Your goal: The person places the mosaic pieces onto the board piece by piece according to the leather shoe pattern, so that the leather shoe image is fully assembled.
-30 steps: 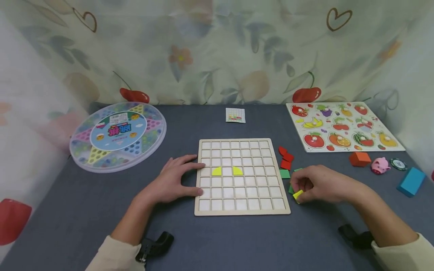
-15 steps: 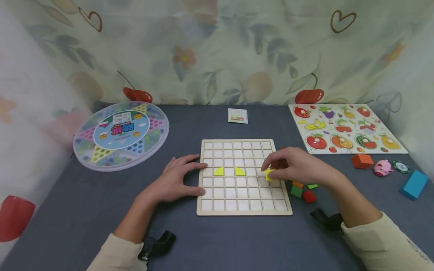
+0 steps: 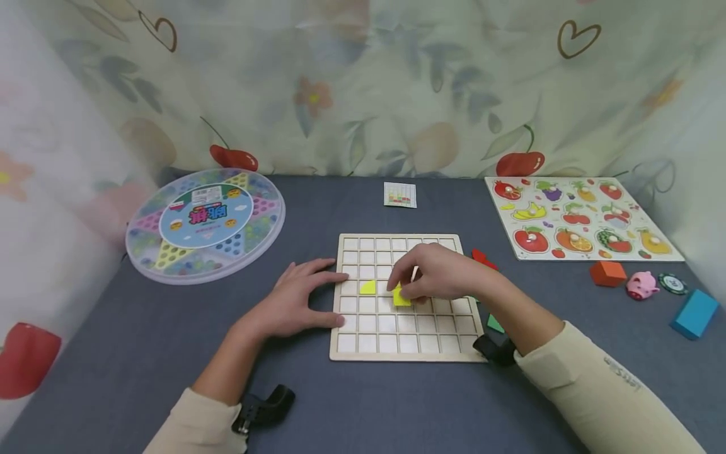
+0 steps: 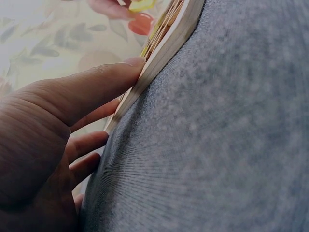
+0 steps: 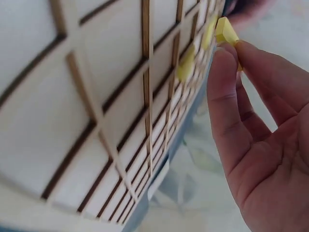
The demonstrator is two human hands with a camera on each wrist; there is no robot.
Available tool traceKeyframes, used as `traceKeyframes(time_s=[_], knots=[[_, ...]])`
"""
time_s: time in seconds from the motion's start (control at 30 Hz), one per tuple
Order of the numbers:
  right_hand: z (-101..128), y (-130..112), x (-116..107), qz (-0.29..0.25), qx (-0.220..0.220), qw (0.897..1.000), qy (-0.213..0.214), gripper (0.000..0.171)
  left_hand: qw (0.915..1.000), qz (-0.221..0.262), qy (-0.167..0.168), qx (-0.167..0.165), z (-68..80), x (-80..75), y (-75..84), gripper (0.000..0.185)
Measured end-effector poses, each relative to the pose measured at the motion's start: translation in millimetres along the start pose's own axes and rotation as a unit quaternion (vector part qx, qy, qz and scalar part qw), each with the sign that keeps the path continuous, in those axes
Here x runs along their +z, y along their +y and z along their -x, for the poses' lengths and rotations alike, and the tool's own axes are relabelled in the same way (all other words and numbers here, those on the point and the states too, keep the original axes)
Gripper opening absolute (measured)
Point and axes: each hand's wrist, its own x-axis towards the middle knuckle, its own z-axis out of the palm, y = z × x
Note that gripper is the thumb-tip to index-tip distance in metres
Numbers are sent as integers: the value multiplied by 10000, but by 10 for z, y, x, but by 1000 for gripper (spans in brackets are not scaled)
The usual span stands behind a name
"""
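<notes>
Wooden grid tray [image 3: 448, 353] holding yellow piece [image 3: 368, 287], right hand [image 3: 433, 274] pinching yellow tile [image 3: 401, 296] over it, left hand [image 3: 292, 302] flat against its edge

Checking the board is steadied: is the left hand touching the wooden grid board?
Touching: in the left wrist view the left hand's thumb presses the wooden grid board's edge.

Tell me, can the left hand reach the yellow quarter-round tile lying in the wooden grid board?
Probably yes: the left hand rests at the wooden grid board edge, with only bare cells between it and the yellow quarter-round tile.

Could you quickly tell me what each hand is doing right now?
Left hand: open, resting against the wooden grid board.
Right hand: pinching a yellow piece.
</notes>
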Motion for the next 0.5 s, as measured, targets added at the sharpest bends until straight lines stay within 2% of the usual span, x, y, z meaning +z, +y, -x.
traceKeyframes(time_s=[0.2, 0.5], knots=[[-154, -62, 88, 119, 27, 9999, -103, 17, 10000, 24, 38, 66, -19, 2, -9, 70], [-215, -102, 155, 205, -14, 9997, -148, 15, 9999, 38, 82, 63, -10, 17, -27, 69]])
